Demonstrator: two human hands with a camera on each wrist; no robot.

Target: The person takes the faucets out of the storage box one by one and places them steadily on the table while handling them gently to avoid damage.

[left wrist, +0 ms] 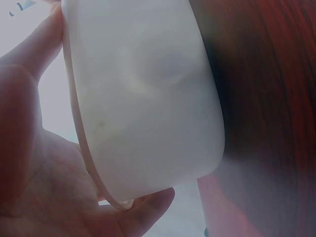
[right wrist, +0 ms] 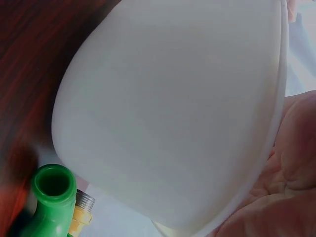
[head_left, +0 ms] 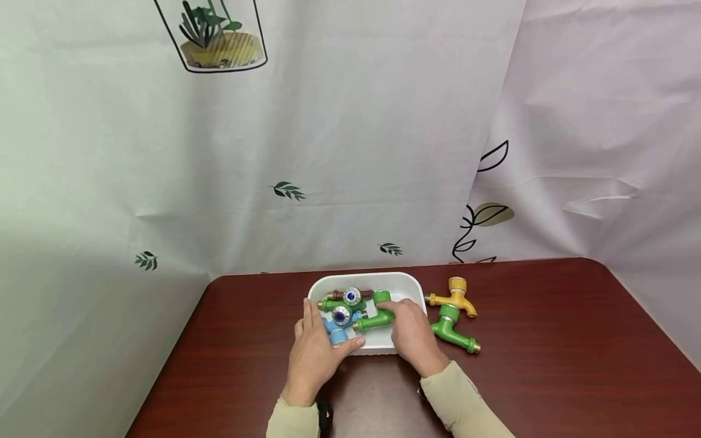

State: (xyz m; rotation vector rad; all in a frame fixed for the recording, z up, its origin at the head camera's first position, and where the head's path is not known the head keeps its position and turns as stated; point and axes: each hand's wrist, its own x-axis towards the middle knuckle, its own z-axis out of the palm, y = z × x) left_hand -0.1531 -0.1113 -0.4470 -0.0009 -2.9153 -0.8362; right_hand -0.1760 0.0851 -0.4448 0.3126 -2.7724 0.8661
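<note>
A white tub (head_left: 408,282) holds several toy-coloured taps: a brown tap (head_left: 336,295), a green tap with a blue-and-silver knob (head_left: 328,305), a blue tap (head_left: 338,336) and a green tap with a green cap (head_left: 372,322). My left hand (head_left: 313,359) rests on the tub's left front corner, fingers straight along the left side and thumb along the front rim. In the left wrist view a fingertip (left wrist: 154,206) touches the outer wall. My right hand (head_left: 412,331) reaches over the right rim and grips the green-capped tap, index finger on top; its thumb is hidden.
Right of the tub, a yellow tap (head_left: 456,298) and another green tap (head_left: 451,331) lie close together on the dark red table (head_left: 553,340). A pale patterned cloth (head_left: 350,152) hangs behind the table's back edge.
</note>
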